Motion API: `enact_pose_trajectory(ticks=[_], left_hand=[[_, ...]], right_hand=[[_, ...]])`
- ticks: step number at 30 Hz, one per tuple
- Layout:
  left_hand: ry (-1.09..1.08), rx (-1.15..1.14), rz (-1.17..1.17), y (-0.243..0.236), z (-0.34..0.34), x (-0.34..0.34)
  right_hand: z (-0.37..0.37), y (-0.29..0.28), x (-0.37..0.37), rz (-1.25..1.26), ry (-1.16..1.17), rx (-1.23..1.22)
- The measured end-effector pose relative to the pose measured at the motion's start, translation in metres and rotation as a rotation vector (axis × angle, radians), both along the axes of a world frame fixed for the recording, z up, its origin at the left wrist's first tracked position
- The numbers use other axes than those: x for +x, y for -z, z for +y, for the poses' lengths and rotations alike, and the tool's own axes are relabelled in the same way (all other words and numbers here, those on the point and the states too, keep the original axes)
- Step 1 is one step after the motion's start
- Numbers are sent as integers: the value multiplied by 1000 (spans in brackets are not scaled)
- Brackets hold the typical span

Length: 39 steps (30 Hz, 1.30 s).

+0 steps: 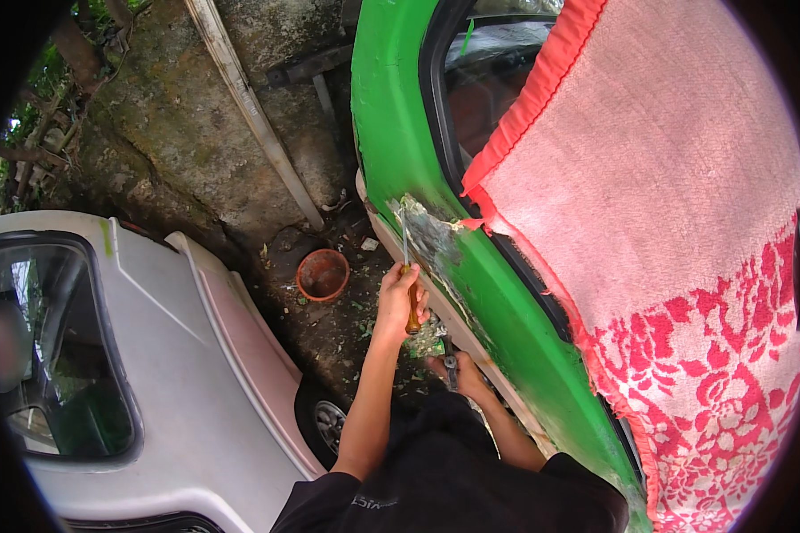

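In the head view my left hand grips the amber handle of a screwdriver, its metal shaft pointing up at a chipped, grey-and-cream damaged patch on the green car body. Below and to the right, my right hand is closed around a metal hand tool, probably a hammer, partly hidden. A pink towel with a red floral pattern drapes over the car's window and roof.
A white car stands close on the left. Behind are a mossy concrete wall, a leaning plank and greenery. A terracotta pot sits on the debris-strewn ground beside the green car.
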<state>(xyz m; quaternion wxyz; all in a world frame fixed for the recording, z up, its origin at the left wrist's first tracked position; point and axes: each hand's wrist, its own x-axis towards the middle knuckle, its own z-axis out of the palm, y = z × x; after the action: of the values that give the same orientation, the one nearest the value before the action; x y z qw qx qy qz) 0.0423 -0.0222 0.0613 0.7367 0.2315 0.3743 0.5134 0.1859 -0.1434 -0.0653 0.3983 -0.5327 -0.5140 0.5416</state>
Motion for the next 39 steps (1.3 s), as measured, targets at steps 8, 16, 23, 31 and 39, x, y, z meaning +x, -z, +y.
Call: enact_pose_trajectory(ticks=[8, 16, 23, 31, 39], left_hand=[[-27, -21, -224, 1, 0, 0], [-215, -341, -847, 89, 26, -67], [114, -62, -381, 51, -19, -80], [103, 51, 87, 1, -6, -22], [153, 93, -71, 0, 6, -18]], right_hand=[[2, 11, 7, -135, -7, -1], [-14, 19, 11, -145, 42, 5], [7, 6, -1, -180, -15, -33], [0, -33, -11, -93, -49, -64], [-10, -38, -10, -169, -98, 180]])
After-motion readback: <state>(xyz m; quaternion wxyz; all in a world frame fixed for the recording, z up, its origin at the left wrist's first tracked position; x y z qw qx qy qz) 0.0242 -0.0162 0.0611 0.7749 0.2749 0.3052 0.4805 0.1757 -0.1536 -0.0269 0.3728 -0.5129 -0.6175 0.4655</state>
